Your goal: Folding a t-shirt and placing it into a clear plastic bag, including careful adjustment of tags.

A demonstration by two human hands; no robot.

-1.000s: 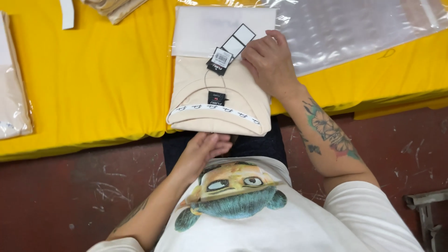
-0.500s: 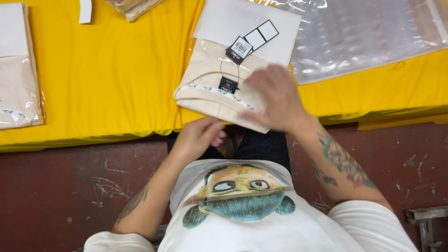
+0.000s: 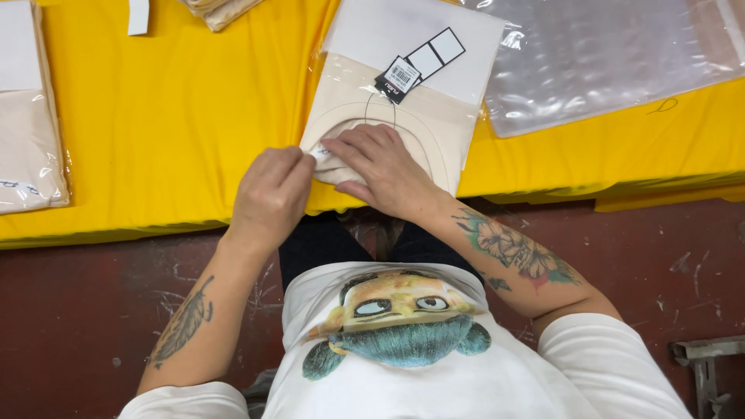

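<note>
A folded cream garment (image 3: 434,128) lies in a clear plastic bag on the yellow table (image 3: 186,116), with black and white hang tags (image 3: 419,66) on top and a white card (image 3: 411,31) at its far end. My right hand (image 3: 380,167) presses flat on the garment's near end at the table's front edge. My left hand (image 3: 272,194) pinches the bag's near left corner, fingers closed on the plastic flap.
A stack of clear plastic bags (image 3: 605,54) lies at the right. Another bagged cream garment (image 3: 31,124) sits at the far left. More folded fabric (image 3: 221,9) and a white strip (image 3: 138,15) lie at the back. Red floor shows below the table edge.
My left hand rose from my lap to the bag's corner. My right hand slid to the garment's near end, and the printed near fold is now tucked out of sight.
</note>
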